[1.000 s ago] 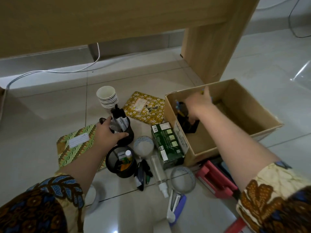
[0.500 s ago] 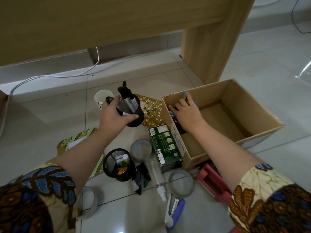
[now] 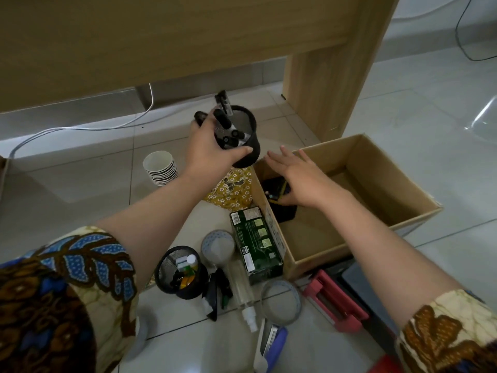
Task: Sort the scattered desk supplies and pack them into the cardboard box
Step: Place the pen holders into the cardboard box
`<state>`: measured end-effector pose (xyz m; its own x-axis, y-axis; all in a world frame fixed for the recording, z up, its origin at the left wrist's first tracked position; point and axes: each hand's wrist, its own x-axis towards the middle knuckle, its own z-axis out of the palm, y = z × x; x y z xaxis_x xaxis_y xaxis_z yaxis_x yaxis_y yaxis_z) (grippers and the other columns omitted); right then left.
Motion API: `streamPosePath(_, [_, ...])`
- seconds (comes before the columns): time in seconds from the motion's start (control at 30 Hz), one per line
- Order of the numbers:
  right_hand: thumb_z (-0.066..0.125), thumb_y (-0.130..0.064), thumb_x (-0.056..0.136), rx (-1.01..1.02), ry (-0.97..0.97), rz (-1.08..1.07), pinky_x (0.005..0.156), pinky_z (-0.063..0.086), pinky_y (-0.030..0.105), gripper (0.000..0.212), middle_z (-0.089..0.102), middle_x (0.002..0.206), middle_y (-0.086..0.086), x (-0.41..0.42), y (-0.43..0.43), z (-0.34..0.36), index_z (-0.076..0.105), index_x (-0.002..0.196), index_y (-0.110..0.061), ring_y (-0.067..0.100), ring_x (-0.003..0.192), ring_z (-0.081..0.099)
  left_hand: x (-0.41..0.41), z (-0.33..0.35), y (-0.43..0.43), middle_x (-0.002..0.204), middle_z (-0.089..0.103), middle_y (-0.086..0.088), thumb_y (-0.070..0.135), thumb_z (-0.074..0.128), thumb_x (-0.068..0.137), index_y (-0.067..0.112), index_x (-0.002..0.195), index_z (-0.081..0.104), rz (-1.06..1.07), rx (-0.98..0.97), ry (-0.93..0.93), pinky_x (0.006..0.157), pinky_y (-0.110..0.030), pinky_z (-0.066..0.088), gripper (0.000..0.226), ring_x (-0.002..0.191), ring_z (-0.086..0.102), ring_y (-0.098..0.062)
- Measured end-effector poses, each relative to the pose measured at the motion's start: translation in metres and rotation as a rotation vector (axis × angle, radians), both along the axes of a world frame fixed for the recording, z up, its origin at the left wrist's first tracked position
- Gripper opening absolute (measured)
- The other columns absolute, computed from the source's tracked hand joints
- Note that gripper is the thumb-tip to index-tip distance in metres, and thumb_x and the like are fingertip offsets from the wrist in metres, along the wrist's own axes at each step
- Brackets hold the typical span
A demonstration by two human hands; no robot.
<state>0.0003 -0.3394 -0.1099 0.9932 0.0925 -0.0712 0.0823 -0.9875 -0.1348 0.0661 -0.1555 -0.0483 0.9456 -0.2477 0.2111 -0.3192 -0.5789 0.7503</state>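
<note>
My left hand grips the black mesh pen cup, thumb across its near side and fingers curled round the far rim, and holds it in the air, tipped with its mouth toward me. It is full of black-capped markers, one of them poking out past the rim. The cup hangs just beside the left end of the cardboard box but not over it. The box sits open-topped on the tiled floor to the right of the desk leg. My right hand is palm down over the box's left end, fingers straight and spread, gripping nothing. Under it a dark holder with pencils stands against the box's left wall; whether my thumb touches it I cannot tell. On the floor outside, a green carton lies right along the box's left wall, and a yellow floral notebook shows below my left wrist. A stack of paper cups stands further left. Nearer me is a second mesh cup with small bottles in it, a clear spray bottle lying flat, and a pink stapler-like tool by the box's near corner — its exact kind I cannot make out.
</note>
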Motion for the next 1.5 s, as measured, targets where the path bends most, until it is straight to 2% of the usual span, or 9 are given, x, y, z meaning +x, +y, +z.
streamPosePath(0.13, [0.06,-0.016,0.089,0.708,-0.102,-0.298,0.11,0.035,0.033,0.064,0.042,0.149,-0.003,-0.001,-0.026,0.04,0.036,0.148,-0.026,0.019,0.132,0.045,0.0,0.018,-0.026,0.144,0.033,-0.005,0.031,0.085,0.066,0.02,0.148,0.03,-0.04,-0.023,0.027,0.111,-0.027,0.029,0.099,0.132,0.039,-0.021])
streamPosePath(0.27, [0.051,-0.069,0.08,1.343,-0.099,-0.478,0.096,0.05,0.044,0.069,0.055,0.136,-0.004,-0.005,-0.043,0.055,0.045,0.14,-0.036,0.017,0.118,0.057,-0.009,0.023,-0.06,0.139,0.037,-0.008,0.035,0.085,0.065,0.021,0.147,0.032,-0.16,0.029,0.01,0.108,-0.027,0.032,0.099,0.13,0.042,-0.023])
streamPosePath(0.37, [0.051,-0.082,0.069,1.33,-0.106,-0.583,0.094,0.05,0.052,0.066,0.062,0.125,-0.007,-0.007,-0.051,0.052,0.061,0.119,-0.041,0.023,0.115,0.059,-0.019,0.021,-0.088,0.134,0.041,-0.01,0.034,0.086,0.063,0.019,0.145,0.037,-0.295,0.068,-0.023,0.097,-0.017,0.033,0.096,0.124,0.046,-0.024])
streamPosePath(0.5, [0.065,-0.05,0.078,1.21,-0.352,-0.762,0.082,0.055,0.054,0.025,0.073,0.098,0.005,-0.015,-0.075,0.038,0.075,0.084,-0.028,0.029,0.093,0.069,-0.033,0.009,-0.119,0.126,0.051,-0.01,0.034,0.085,0.064,0.02,0.139,0.045,-0.41,0.107,-0.048,0.087,-0.017,0.035,0.086,0.117,0.051,-0.024])
streamPosePath(0.67, [0.056,-0.013,0.093,0.94,-0.378,-1.019,0.052,0.059,0.041,0.015,0.067,0.091,0.011,-0.022,-0.1,0.028,0.07,0.088,-0.014,0.034,0.066,0.068,-0.041,-0.003,-0.14,0.142,0.046,-0.006,0.031,0.084,0.066,0.031,0.149,0.025,-0.53,0.028,0.067,0.107,-0.029,0.035,0.102,0.13,0.043,-0.023])
streamPosePath(0.83, [0.055,-0.025,0.096,0.76,-0.055,-1.17,0.048,0.058,0.036,0.029,0.068,0.093,0.018,-0.019,-0.101,-0.011,0.066,0.102,0.001,0.029,0.051,0.067,-0.035,-0.029,-0.11,0.145,0.043,-0.003,0.043,0.07,0.081,0.038,0.146,0.028,-0.418,0.165,0.081,0.106,-0.038,0.04,0.077,0.131,0.043,-0.023])
streamPosePath(1.07, [0.06,-0.023,0.094,1.076,0.132,-1.15,0.072,0.059,0.047,0.035,0.06,0.121,0.018,0.005,-0.069,-0.063,0.059,0.116,0.004,0.03,0.06,0.063,-0.019,-0.06,-0.075,0.147,0.035,-0.014,0.04,0.046,0.097,0.021,0.147,0.026,-0.059,0.088,0.321,0.106,-0.036,0.036,0.057,0.134,0.039,-0.03])
streamPosePath(1.33, [0.046,-0.014,0.094,0.841,0.052,-1.025,0.079,0.05,0.034,0.033,0.061,0.1,0.01,0.008,-0.068,-0.066,0.065,0.121,-0.01,0.028,0.086,0.057,-0.013,-0.071,-0.069,0.148,0.04,-0.009,0.05,0.036,0.098,0.02,0.146,0.029,-0.041,-0.063,0.403,0.107,-0.037,0.034,0.058,0.136,0.038,-0.027])
streamPosePath(1.5, [0.043,-0.037,0.098,0.897,0.129,-1.092,0.086,0.048,0.038,0.047,0.06,0.119,0.013,0.013,-0.073,-0.066,0.055,0.128,-0.003,0.032,0.109,0.057,-0.008,-0.074,-0.061,0.145,0.045,-0.008,0.053,0.032,0.097,0.022,0.145,0.032,-0.036,-0.173,0.449,0.11,-0.041,0.034,0.057,0.134,0.041,-0.027])
